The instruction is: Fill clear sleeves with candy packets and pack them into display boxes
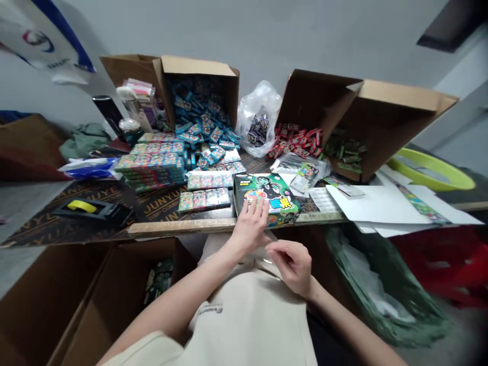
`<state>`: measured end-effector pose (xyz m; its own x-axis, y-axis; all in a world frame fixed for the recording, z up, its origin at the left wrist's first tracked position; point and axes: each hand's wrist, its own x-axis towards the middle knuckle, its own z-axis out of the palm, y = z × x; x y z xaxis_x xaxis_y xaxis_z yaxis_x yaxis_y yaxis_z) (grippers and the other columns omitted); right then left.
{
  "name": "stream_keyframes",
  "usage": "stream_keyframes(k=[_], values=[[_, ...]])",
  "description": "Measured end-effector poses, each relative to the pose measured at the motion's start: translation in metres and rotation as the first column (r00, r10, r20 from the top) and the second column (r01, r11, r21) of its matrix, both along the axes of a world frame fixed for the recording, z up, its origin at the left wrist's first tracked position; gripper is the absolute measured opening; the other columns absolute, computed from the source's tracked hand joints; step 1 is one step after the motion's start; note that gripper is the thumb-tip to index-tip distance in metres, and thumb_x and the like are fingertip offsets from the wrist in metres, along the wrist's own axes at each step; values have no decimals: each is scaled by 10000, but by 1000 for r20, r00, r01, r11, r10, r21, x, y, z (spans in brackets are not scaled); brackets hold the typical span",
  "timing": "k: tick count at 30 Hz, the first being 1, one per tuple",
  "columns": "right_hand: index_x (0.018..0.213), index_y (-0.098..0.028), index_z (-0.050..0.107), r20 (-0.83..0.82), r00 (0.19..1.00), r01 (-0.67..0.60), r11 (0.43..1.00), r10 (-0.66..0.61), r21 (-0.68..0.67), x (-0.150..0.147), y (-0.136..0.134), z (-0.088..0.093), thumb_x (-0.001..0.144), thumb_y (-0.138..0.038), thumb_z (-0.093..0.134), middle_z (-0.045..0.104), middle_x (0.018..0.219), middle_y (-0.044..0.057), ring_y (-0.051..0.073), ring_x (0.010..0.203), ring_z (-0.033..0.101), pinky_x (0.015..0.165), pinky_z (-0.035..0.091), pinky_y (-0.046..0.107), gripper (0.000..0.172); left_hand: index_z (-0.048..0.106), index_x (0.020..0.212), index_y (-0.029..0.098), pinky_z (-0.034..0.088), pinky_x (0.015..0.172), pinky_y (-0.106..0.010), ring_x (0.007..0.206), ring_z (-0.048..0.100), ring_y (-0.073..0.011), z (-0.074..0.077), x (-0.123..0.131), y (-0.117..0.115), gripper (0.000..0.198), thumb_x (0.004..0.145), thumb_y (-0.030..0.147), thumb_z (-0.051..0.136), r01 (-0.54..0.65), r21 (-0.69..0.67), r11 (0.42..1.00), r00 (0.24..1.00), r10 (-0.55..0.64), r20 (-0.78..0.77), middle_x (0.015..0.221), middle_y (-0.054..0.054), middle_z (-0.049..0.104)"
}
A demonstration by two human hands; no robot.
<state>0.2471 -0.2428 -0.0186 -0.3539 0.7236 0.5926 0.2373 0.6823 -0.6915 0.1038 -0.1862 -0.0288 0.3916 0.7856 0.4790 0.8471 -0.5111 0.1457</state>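
Note:
A green and black printed box [280, 192] lies closed at the table's front edge. My left hand [249, 223] rests flat on its near left part, fingers stretched out. Just below the edge, in front of my body, my right hand [293, 264] is curled with its fingers bent in towards the thumb; whatever is in it, if anything, is hidden. Left of the box lie two short rows of colourful small packs [206, 200], one behind the other. A taller stack of similar packs [152, 160] stands further left.
Cartons tipped towards me hold blue packets [204, 124], red packets [301, 140] and green packets [346, 152]. Between them is a clear bag [259, 119] of purple packets. A tape dispenser [95, 211] sits left, white sheets [400, 203] right. Below right hangs a green bag [396, 295].

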Motion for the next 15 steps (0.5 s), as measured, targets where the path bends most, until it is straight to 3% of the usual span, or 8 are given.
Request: stream_keyframes(k=[3,6,9,15], values=[[766,-184,614,-37,996,69,976,-79,-208,8,3,-20,795,-214,531,606,657,15,99,488,460,474,363,229,93,389,1276,108,287,1008,-465,1242,355,-307,-15,5,7,569,723,157,513,-67,6,998,995,67,-70,1330,-168,416],[719,-170,602,-89,985,105,924,-147,-367,9,13,-34,797,-301,533,548,608,-2,93,491,414,471,335,222,168,433,1249,132,316,998,-450,1226,383,-301,-21,3,10,548,708,130,522,-75,19,997,996,76,-56,1309,-145,452],[678,-157,588,-124,963,160,879,-238,-449,5,29,-49,774,-382,547,524,584,-10,94,506,413,491,346,219,248,429,1256,146,319,1002,-442,1229,381,-295,-21,3,10,587,682,120,545,-72,25,997,997,73,-38,1310,-128,455],[526,-129,536,-49,867,395,744,-496,-539,-10,62,-82,731,-510,523,490,481,1,97,471,390,471,329,222,433,426,1264,142,307,1015,-433,1223,390,-291,-23,6,10,594,684,125,553,-85,10,996,996,85,-20,1308,-119,459]])
